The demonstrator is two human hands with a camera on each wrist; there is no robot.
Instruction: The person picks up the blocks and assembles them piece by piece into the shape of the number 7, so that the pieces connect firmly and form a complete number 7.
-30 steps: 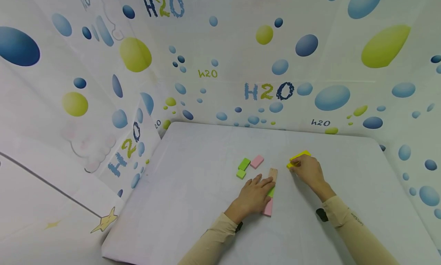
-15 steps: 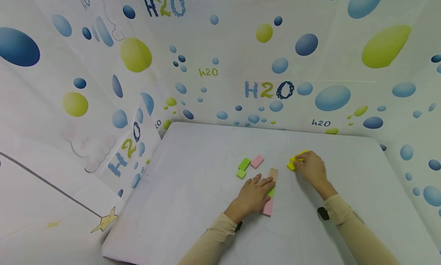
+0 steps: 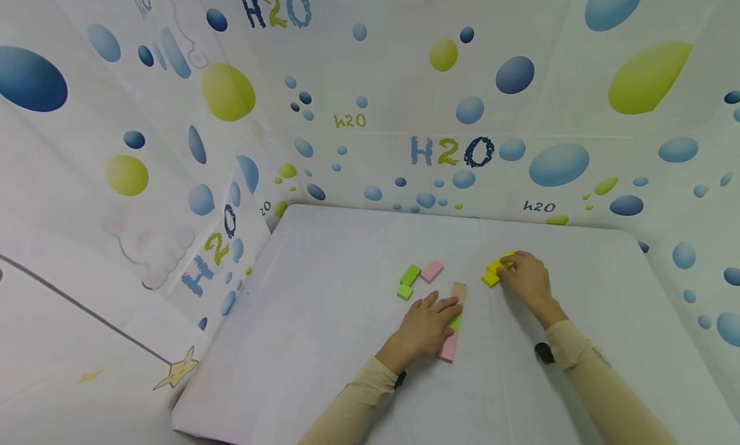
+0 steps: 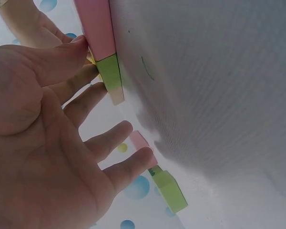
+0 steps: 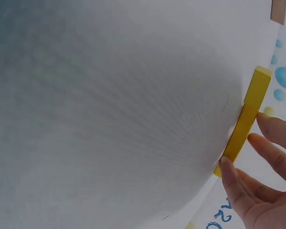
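My left hand (image 3: 423, 326) rests with spread, extended fingers along a row of blocks. In the row, the plain wooden block (image 3: 458, 292) lies farthest, the green block (image 4: 108, 71) is in the middle, and the pink block (image 3: 448, 347) is nearest. The thumb and two fingers touch the row's side in the left wrist view. Farther right, my right hand (image 3: 527, 279) pinches a long yellow block (image 5: 240, 131) between thumb and fingers. A short yellow block (image 3: 490, 279) touches its near-left end, slightly offset. Part of the long block is hidden by the fingers.
Left of the row lie a loose pink block (image 3: 431, 271), a green block (image 3: 410, 275) and a smaller green block (image 3: 405, 292). All lie on a white-covered table (image 3: 324, 342), with a patterned wall sheet (image 3: 393, 79) behind.
My right hand has shifted slightly right, uncovering more of the short yellow block, which now shows offset from the long one. The left hand and its row have stayed nearly still.
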